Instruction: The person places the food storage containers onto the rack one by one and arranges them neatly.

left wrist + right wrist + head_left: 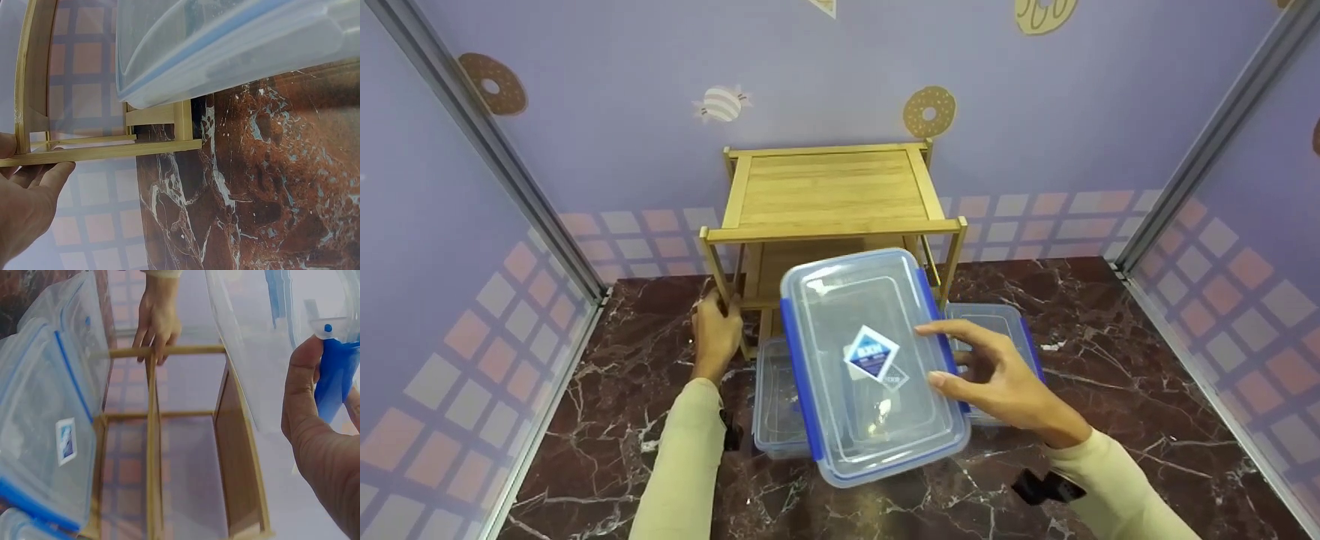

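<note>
My right hand [997, 375] holds a clear plastic food container [877, 439] by its right side. Blue latches run along the container's long edges, and a diamond-shaped label [872, 352] sits on the lid. In the right wrist view, the thumb and fingers pinch it at a blue latch [333, 385]. The container is tilted and raised in front of a wooden shelf rack [832, 191], covering part of its lower level. At the rack's front left, my left hand [716, 334] grips an upright, its fingers around the wooden bar [107, 153] in the left wrist view.
Two more clear containers are on the brown marble surface [607, 457]: one [780, 397] partly behind the held container, another [994, 322] to the right with a blue latch. Purple patterned walls [622, 90] close in the back and both sides.
</note>
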`<state>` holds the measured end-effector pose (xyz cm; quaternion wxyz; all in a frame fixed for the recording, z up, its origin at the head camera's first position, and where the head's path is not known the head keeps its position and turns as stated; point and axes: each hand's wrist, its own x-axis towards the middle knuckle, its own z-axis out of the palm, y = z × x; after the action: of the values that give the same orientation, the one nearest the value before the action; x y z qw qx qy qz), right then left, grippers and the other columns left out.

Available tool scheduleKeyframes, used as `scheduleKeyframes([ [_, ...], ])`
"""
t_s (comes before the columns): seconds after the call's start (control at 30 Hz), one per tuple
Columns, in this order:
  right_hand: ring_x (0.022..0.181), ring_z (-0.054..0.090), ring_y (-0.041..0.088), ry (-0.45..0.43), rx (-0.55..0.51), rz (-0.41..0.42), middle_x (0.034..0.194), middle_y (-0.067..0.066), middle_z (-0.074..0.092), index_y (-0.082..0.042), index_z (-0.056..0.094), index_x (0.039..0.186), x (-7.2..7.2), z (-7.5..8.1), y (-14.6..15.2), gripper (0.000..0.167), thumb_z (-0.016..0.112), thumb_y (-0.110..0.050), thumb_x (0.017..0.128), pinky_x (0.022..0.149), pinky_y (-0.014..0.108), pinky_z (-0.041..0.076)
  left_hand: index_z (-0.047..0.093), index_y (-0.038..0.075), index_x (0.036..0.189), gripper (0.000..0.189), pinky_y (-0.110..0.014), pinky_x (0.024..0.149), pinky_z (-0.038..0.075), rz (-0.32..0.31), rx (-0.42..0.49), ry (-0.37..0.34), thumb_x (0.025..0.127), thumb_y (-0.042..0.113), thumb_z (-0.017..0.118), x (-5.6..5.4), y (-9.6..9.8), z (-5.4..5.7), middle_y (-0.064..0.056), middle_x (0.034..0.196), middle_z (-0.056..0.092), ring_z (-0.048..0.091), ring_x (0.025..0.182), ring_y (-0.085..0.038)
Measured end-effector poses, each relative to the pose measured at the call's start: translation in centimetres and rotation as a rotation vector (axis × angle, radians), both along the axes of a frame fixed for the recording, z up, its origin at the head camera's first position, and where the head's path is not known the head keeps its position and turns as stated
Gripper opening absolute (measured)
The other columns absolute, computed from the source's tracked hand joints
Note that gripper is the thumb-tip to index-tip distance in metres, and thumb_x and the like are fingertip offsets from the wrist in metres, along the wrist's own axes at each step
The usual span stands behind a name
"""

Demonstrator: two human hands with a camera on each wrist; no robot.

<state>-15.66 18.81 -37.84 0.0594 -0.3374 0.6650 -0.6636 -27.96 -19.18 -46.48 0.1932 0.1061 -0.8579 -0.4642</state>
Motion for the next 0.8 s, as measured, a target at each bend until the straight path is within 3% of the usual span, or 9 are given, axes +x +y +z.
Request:
scheduleKeyframes([
  [0.37, 0.099, 0.070, 0.038, 0.025, 0.023, -0.015, 0.119, 0.025, 0.061, -0.003, 0.054, 0.140, -2.3, 3.0, -4.4, 0.053, 0.071, 0.000, 0.090, 0.070, 0.050, 0.059, 0.066, -0.003, 0.107, 0.019, -0.055, 0.086, 0.049, -0.004, 0.011, 0.031, 0.101, 0.012, 0.056, 0.7, 0.6, 1.0, -0.025, 0.103, 0.071, 0.066, 0.095, -0.043],
  [0.47, 0.097, 0.070, 0.040, 0.026, 0.004, -0.013, 0.117, 0.025, 0.063, -0.003, 0.054, 0.140, -3.3, 3.7, -5.3, 0.054, 0.072, -0.001, 0.090, 0.071, 0.051, 0.059, 0.065, -0.002, 0.104, 0.016, -0.057, 0.086, 0.046, 0.000, -0.011, 0.041, 0.101, 0.012, 0.057, 0.5, 0.3, 0.6, -0.025, 0.101, 0.070, 0.064, 0.094, -0.044],
  [0.67, 0.094, 0.070, 0.041, 0.039, -0.029, -0.016, 0.113, 0.025, 0.061, -0.004, 0.054, 0.141, -5.5, 4.7, -6.6, 0.052, 0.070, -0.004, 0.092, 0.071, 0.052, 0.059, 0.065, 0.000, 0.101, 0.013, -0.057, 0.083, 0.047, -0.006, -0.064, 0.071, 0.099, 0.011, 0.058, -0.9, -0.8, -1.5, -0.022, 0.098, 0.069, 0.063, 0.091, -0.044],
  [0.8, 0.090, 0.071, 0.035, 0.046, -0.040, -0.043, 0.112, 0.021, 0.057, -0.005, 0.055, 0.141, -6.9, 5.1, -7.2, 0.050, 0.069, -0.006, 0.093, 0.074, 0.047, 0.060, 0.065, -0.002, 0.102, 0.013, -0.057, 0.084, 0.048, -0.001, -0.036, 0.059, 0.098, 0.008, 0.058, -0.3, -0.5, -0.8, -0.024, 0.098, 0.070, 0.064, 0.091, -0.044],
])
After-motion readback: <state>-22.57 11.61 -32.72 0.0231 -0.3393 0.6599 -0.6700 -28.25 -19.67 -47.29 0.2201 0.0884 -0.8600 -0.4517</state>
